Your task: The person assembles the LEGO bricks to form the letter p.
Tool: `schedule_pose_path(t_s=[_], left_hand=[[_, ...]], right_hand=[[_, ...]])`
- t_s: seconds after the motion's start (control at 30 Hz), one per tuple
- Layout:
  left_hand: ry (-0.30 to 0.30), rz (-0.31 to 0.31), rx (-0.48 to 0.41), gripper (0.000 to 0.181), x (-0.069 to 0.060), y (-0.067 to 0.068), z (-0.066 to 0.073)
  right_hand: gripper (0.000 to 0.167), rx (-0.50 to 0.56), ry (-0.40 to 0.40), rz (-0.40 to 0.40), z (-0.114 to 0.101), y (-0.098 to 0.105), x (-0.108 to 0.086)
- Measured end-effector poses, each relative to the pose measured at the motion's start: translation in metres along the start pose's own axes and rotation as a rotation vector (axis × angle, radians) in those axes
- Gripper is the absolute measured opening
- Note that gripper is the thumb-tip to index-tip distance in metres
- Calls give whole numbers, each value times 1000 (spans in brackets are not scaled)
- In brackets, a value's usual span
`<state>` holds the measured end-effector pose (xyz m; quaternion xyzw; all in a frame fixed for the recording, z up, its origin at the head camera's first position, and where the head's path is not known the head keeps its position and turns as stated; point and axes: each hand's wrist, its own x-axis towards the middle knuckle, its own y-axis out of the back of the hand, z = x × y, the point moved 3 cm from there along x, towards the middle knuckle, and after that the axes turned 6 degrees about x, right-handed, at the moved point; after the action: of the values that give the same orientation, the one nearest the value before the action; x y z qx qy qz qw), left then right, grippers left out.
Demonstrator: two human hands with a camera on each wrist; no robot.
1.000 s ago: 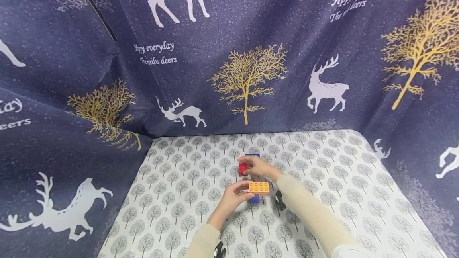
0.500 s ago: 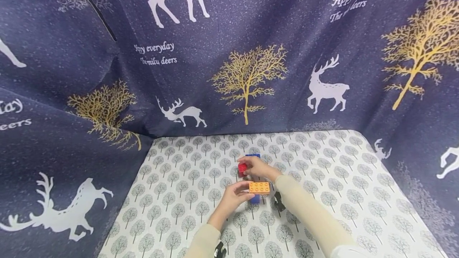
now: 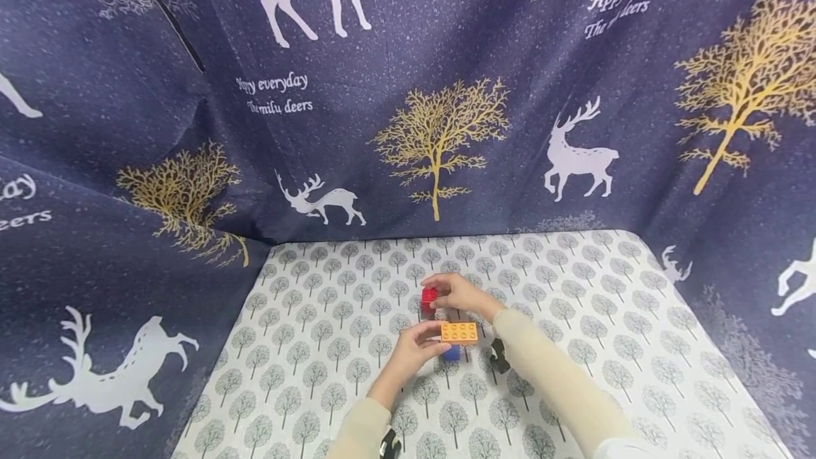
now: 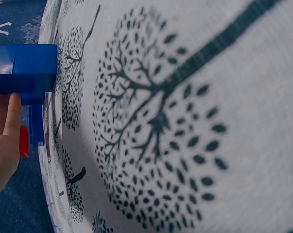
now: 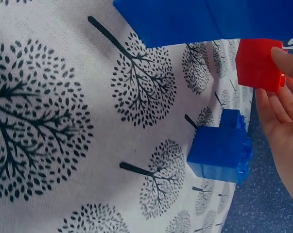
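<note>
In the head view, an orange eight-stud brick (image 3: 459, 333) lies over a blue piece (image 3: 451, 353). My left hand (image 3: 411, 360) holds this stack at its left end, thumb in front and fingers behind. Its fingers touch the blue brick's (image 4: 25, 68) underside in the left wrist view. My right hand (image 3: 462, 296) pinches a red brick (image 3: 429, 297) behind the stack. Seen from the right wrist, the red brick (image 5: 258, 65) is between thumb and fingers, beneath a large blue piece (image 5: 209, 19). How these pieces join is hidden.
A smaller blue brick (image 5: 218, 150) is near the red one in the right wrist view. The tabletop cloth (image 3: 306, 374) is white with printed trees. Dark blue curtains (image 3: 357, 126) with deer and trees stand behind and at both sides.
The blue edge seen beyond my right hand no longer shows. Both hands keep their holds, and the orange brick has hardly moved.
</note>
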<state>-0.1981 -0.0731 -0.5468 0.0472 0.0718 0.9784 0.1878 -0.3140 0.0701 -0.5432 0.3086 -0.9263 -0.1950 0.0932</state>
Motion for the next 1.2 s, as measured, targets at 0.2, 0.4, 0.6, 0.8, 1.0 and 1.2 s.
schedule_pose_path(t_s=[0.2,0.4,0.6,0.8,1.0,1.2], left_hand=[[28,16,-3,41,3,0,-12],[29,28,4,42,5,-1,-22],[26,24,-3,41,5,-1,-16],[20,30,5,42,7,-1,-24],[-4,28,2,43,7,-1,-27],[25,33,-1,42,7,-1,-30]], right_hand=[[48,66,-6,32,-12,6,-6],[46,76,10,59,-13,12,-9],[44,68,28,73,-19,16,-15],[43,47,28,97,-26,20,-20],[43,44,28,113,-32,24,-26],[41,29,45,105,-35,27,-33]])
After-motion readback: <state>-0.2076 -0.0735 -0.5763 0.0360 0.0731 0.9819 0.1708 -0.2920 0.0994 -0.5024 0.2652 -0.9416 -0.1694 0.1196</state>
